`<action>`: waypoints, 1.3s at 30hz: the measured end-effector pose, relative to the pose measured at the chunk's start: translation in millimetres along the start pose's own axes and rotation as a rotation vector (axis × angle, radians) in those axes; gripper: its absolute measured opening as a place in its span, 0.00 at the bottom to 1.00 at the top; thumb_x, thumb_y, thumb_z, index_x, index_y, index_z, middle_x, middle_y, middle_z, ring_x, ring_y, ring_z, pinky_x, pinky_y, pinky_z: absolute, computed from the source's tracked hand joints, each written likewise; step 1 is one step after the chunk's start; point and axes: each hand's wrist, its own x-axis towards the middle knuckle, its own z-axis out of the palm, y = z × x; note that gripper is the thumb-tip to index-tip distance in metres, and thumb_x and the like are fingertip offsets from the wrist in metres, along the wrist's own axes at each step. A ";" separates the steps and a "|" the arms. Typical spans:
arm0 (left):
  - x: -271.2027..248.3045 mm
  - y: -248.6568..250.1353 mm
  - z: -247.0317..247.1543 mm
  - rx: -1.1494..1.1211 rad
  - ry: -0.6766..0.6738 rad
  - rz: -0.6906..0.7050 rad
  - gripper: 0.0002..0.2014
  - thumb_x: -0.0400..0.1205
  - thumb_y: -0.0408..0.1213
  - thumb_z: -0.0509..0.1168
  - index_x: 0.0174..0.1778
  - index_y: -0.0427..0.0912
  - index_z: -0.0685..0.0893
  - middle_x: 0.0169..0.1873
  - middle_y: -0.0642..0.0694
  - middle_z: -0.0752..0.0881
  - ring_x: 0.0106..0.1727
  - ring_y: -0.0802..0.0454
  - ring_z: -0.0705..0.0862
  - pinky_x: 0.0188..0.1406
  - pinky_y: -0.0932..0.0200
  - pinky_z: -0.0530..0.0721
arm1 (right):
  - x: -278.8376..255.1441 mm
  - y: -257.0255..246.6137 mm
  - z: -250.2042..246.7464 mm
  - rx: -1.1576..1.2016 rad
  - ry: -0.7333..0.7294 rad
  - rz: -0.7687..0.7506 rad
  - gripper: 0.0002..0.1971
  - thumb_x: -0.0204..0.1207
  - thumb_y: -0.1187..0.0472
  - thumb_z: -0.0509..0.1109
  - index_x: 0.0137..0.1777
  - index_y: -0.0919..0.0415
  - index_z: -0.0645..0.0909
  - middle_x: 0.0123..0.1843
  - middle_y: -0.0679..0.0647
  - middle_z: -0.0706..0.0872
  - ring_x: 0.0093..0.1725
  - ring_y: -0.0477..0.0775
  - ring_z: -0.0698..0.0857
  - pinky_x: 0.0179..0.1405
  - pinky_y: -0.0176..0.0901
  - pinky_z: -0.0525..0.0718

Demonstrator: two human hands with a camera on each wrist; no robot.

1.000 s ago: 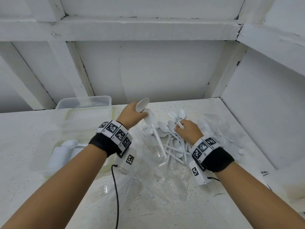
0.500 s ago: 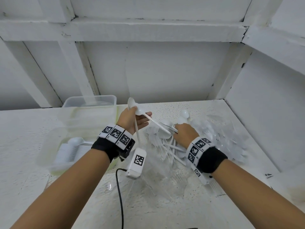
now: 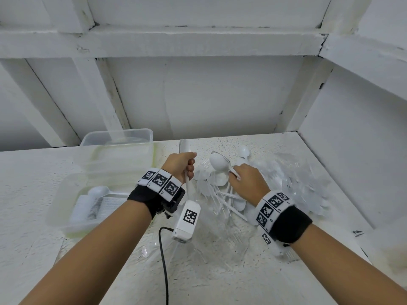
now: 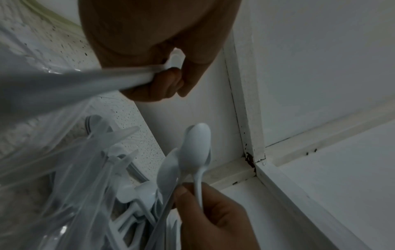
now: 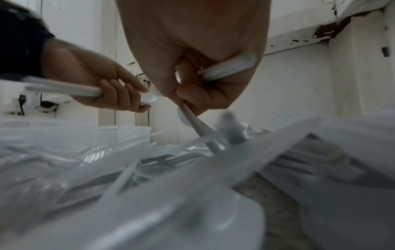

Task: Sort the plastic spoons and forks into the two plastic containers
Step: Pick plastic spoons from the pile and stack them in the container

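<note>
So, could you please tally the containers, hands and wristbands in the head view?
Containers: 2, far container and near container.
Hands: 2, left hand and right hand.
Wristbands: 2, left wristband and right wristband.
Total: 6.

The table is white with small dark specks. To the left of the left hand, two clear plastic containers stand on it: the far container near the wall, and the near container just below the left wrist. Under and around the right hand a heap of cutlery lies on clear plastic wrap, probably torn bags. A black cable lies below the left wrist.
</note>
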 end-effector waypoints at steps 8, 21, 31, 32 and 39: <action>1.2 -7.6 3.8 0.339 0.088 0.111 0.01 0.83 0.34 0.56 0.48 0.41 0.71 0.28 0.47 0.70 0.23 0.55 0.65 0.16 0.69 0.62 | -8.4 -6.3 -3.9 0.209 -0.061 -0.061 0.14 0.81 0.58 0.63 0.38 0.66 0.81 0.33 0.56 0.84 0.32 0.54 0.79 0.34 0.46 0.75; 4.6 -37.8 11.7 1.384 -0.086 0.204 0.21 0.77 0.54 0.66 0.49 0.37 0.80 0.36 0.46 0.79 0.38 0.51 0.78 0.32 0.63 0.71 | -5.5 -4.2 -22.2 0.908 0.024 0.320 0.15 0.86 0.51 0.51 0.42 0.57 0.70 0.23 0.48 0.64 0.16 0.43 0.61 0.16 0.33 0.61; -16.9 -18.3 7.9 1.215 -0.044 0.443 0.07 0.79 0.39 0.64 0.36 0.43 0.78 0.31 0.51 0.79 0.33 0.55 0.76 0.28 0.63 0.68 | -21.7 0.2 -27.5 0.495 0.036 0.045 0.04 0.82 0.58 0.63 0.45 0.53 0.77 0.40 0.51 0.83 0.35 0.40 0.79 0.36 0.34 0.76; -21.7 -14.7 5.2 1.197 -0.022 0.478 0.09 0.79 0.39 0.64 0.34 0.44 0.76 0.30 0.52 0.78 0.33 0.55 0.75 0.28 0.62 0.68 | -22.5 -4.6 -29.6 0.447 0.041 0.005 0.01 0.80 0.57 0.65 0.49 0.52 0.79 0.44 0.50 0.84 0.42 0.42 0.81 0.42 0.33 0.76; -53.7 -4.0 -7.4 0.717 -0.148 0.466 0.10 0.82 0.42 0.63 0.43 0.37 0.82 0.31 0.48 0.83 0.16 0.62 0.67 0.16 0.69 0.63 | -29.8 -46.2 -27.5 0.473 0.116 -0.062 0.10 0.75 0.52 0.72 0.53 0.53 0.82 0.40 0.47 0.85 0.41 0.44 0.86 0.40 0.32 0.83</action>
